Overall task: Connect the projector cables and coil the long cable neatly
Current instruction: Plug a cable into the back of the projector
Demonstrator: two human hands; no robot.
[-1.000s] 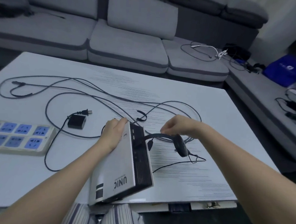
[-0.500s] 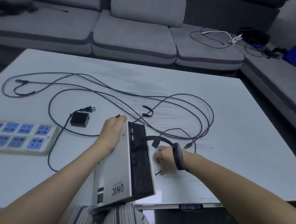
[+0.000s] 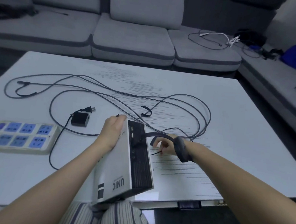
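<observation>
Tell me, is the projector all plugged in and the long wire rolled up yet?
Not yet. One thick cable already sits in the projector's port side. The left hand steadies the projector on edge while the right hand pinches a thin cable end beside the ports. Left to do: the power plug lies apart from the power strip, and the long cable sprawls uncoiled over the table.

Grey sectional sofa [image 3: 133, 39] wraps behind and right of a white table [image 3: 230, 128]; dim, bluish light.
</observation>
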